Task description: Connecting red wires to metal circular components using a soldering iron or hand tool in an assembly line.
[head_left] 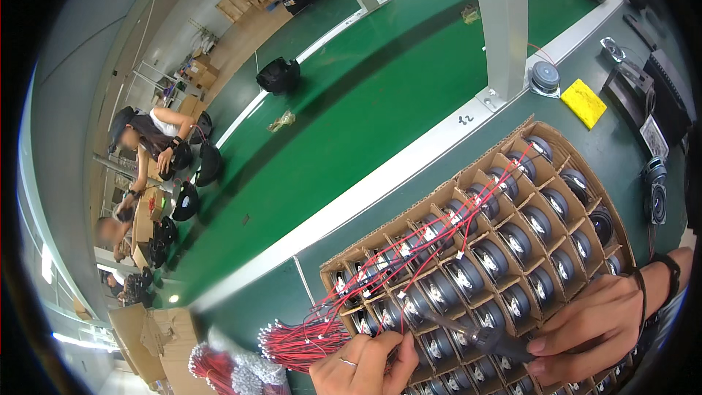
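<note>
A cardboard box (616, 212) split into cells holds many small round speakers (491, 258), one to a cell. My right hand (592, 325) grips the dark handle of a soldering iron (488, 338), whose thin tip points left over the box. At the box's near left side, my left hand (365, 364) has thumb and finger pinched on a thin red wire (401, 326), close to the speakers. More red and black wires (468, 228) with white connectors lie across the upper rows of speakers.
Left of the box lie a bundle of red wires (300, 344) and a plastic bag of wires (245, 366). A yellow sponge (583, 104), a loose speaker (545, 77) and black speaker parts (647, 95) are at right. Beyond runs a green conveyor belt (380, 110) with a post (504, 29); co-workers (150, 135) sit along it.
</note>
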`<action>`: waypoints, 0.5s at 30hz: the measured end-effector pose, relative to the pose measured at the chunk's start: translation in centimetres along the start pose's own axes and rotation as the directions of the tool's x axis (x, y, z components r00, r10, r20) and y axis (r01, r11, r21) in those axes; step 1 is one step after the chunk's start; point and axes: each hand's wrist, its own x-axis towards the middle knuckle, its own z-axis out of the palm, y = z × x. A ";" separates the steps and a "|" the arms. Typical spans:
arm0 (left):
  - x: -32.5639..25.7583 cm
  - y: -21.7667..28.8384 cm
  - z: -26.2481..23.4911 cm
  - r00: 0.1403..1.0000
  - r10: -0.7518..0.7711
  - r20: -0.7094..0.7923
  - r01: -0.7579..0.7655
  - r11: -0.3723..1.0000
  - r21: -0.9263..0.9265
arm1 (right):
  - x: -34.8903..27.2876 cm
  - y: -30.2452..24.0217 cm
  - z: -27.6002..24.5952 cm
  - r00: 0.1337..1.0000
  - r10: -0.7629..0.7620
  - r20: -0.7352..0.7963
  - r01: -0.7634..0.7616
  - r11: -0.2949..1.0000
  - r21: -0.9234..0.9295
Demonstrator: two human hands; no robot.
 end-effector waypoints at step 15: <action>-0.2 0.1 0.0 1.000 0.002 -0.009 -0.002 1.000 0.000 | -0.8 -0.2 -0.6 0.985 0.061 -0.158 -0.060 0.998 0.012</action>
